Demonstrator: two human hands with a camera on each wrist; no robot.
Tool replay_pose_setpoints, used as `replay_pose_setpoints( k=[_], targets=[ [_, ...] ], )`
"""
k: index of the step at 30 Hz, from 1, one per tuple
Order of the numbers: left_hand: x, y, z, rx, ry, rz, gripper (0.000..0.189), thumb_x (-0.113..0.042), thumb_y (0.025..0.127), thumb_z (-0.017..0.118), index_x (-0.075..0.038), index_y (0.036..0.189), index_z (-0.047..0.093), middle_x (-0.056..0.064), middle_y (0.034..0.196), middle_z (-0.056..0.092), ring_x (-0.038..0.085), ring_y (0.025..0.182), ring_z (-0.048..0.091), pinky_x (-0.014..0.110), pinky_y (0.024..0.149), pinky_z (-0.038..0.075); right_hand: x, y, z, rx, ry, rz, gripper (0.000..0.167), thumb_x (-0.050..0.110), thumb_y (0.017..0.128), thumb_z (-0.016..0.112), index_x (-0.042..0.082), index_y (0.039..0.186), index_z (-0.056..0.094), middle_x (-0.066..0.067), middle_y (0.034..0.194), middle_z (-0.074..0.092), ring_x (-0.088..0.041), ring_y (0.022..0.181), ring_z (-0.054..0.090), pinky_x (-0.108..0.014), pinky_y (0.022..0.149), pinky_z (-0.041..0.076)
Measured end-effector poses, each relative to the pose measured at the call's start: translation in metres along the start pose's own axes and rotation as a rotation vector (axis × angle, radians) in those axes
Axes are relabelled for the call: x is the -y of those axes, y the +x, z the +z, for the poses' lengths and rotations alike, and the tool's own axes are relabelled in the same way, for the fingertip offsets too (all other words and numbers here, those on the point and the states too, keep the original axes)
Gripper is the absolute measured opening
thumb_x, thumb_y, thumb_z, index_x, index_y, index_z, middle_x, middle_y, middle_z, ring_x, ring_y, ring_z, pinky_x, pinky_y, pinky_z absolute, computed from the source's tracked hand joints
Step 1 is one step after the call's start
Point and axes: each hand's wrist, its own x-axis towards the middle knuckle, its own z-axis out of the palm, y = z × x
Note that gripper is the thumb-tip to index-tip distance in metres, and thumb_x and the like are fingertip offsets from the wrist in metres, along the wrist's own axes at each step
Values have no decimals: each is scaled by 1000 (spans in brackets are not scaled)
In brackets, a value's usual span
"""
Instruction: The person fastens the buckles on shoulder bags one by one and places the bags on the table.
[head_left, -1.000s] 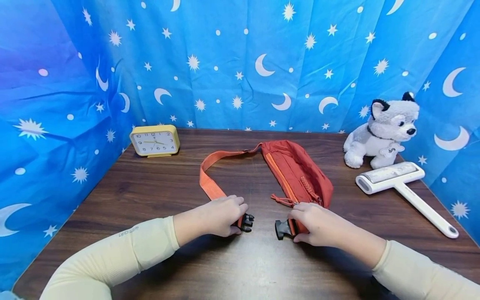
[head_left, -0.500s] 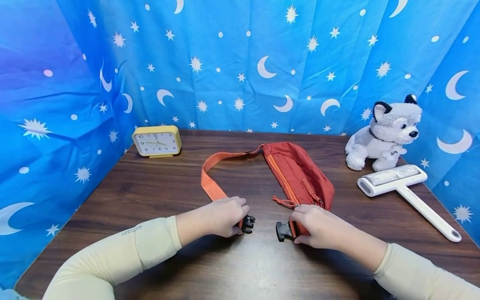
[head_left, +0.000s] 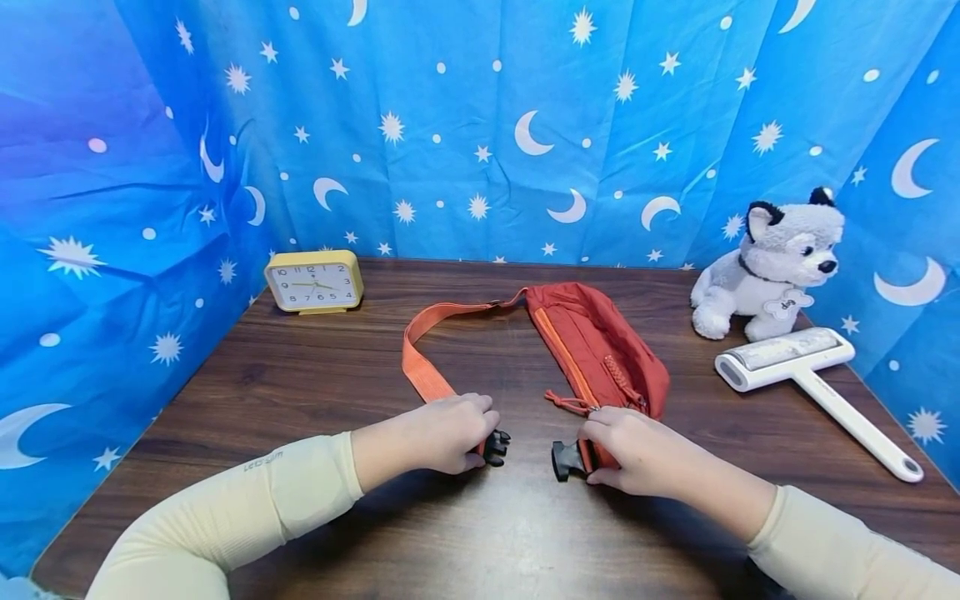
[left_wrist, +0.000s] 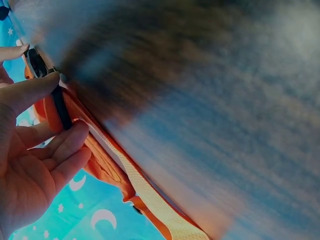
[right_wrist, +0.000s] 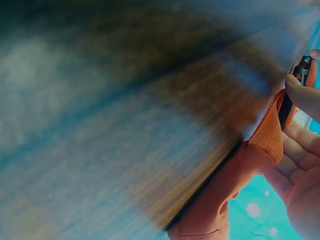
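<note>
Nearest to me, two cream sleeves point(head_left: 202, 508), stretchy cloth, the left one lettered; then the hands. Left hand point(head_left: 453, 433): fingers bent, nearly closed, pinching the pronged buckle half point(head_left: 497, 448), black plastic. Right hand point(head_left: 630, 450): likewise nearly closed, pinching the socket buckle half point(head_left: 567, 461), black plastic; the two halves face each other, apart. The head view hides the palms; both wrist views supply them, thumb opposed to fingers, and the right one adds the coarse ribbed weave of the webbing. Beyond: one orange strap point(head_left: 426, 377), flat, curved in an arc; one rust-red waist bag point(head_left: 600, 342), soft, creased fabric, orange zip, lying on the wood-grained counter point(head_left: 360, 367). At right, one lint roller point(head_left: 783, 350), smooth white, T-shaped; behind it, one plush dog point(head_left: 750, 283), grey and white. Far left, one yellow clock point(head_left: 315, 283), rounded rectangle. Last, a blue star-and-moon backdrop point(head_left: 450, 167), wrinkled cloth.
</note>
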Motion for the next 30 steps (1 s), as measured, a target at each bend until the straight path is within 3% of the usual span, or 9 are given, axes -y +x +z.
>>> replay_pose_setpoints(
  k=[22,30],
  targets=[
    [1,-1,1,-106,22,59,24,-31,86,66,-10,88,55,-3,76,39,13,68,40,28,63,36,-3,0,1,-147,-42,-29,44,28,63,86,8,90,58,2,85,56,-13,77,56,-33,68,48],
    [1,-2,2,-173,67,77,24,-30,87,65,-8,87,56,-1,76,43,15,68,44,30,64,40,-4,2,2,-183,-49,-37,45,28,61,86,8,90,58,2,84,57,-13,76,56,-33,67,48]
  ],
)
